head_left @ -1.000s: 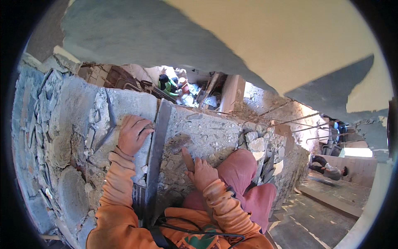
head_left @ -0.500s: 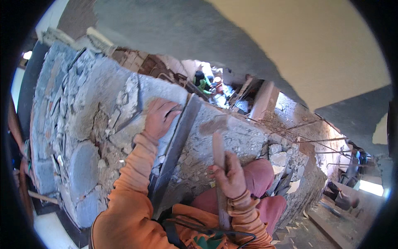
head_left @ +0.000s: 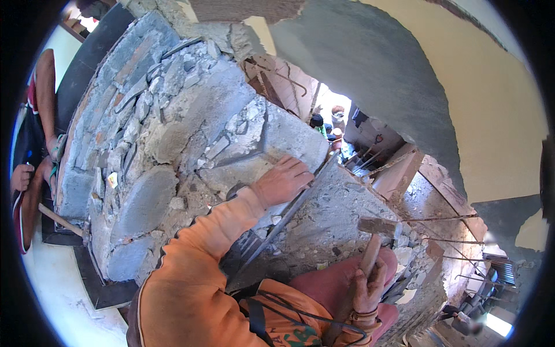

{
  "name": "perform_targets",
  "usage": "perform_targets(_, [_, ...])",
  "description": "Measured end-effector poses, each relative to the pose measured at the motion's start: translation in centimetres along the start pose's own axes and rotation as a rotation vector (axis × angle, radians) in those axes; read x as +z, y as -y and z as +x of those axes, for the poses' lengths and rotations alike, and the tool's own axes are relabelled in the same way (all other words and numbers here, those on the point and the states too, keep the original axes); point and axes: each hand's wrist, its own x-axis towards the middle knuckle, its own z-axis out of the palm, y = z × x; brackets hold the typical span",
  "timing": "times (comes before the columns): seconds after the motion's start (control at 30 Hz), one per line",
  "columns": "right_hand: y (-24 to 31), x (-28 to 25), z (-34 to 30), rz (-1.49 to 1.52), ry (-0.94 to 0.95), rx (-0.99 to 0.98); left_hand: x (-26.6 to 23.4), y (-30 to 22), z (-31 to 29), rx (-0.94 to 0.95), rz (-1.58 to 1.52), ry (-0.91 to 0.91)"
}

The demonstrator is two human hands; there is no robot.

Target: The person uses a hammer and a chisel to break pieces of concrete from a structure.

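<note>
My left hand lies palm down on a broken grey concrete slab, its fingers stretched and slightly bent. Their tips reach the edge of a long, narrow dark strip that runs slantwise across the rubble; what is under the palm is hidden. Closed round the wooden handle of a hammer is my right hand, over my bent knee. The hammer's blocky metal head is raised above the rough concrete surface to the right of the strip.
Loose concrete chunks cover the left. Beyond them, another person's arm and foot show at the left rim. Behind the slab is a gap with people below. Bare reinforcing rods jut out at right, beneath a partly plastered wall.
The view has shifted and tilted. My right hand has moved right with the hammer, whose blurred head now shows clearly. My left hand stays on the slab beside the strip.
</note>
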Motion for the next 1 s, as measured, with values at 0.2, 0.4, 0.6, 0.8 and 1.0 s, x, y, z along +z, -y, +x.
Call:
perform_targets(0.2, [-1.8,-1.6,-2.5,0.005,-0.078,-0.034,-1.7,-0.6,-0.3,-0.029,-0.041,0.273])
perform_targets(0.4, [0.1,-1.6,-5.0,-0.014,-0.123,-0.089,-5.0,-0.1,3.7,0.012,0.02,0.604])
perform_targets(0.6, [1.4,-2.0,-5.6,0.026,-0.154,0.043,-1.1,1.2,3.2,-0.038,0.031,0.231])
perform_targets(0.8, [-0.2,-1.9,-6.5,-0.003,-0.2,-0.071,1.8,2.3,5.3,-0.325,0.006,-0.011])
perform_targets(1.0, [-2.1,-2.8,-6.6,-0.015,-0.159,-0.025,2.2,2.1,5.2,-0.338,-0.028,-0.02])
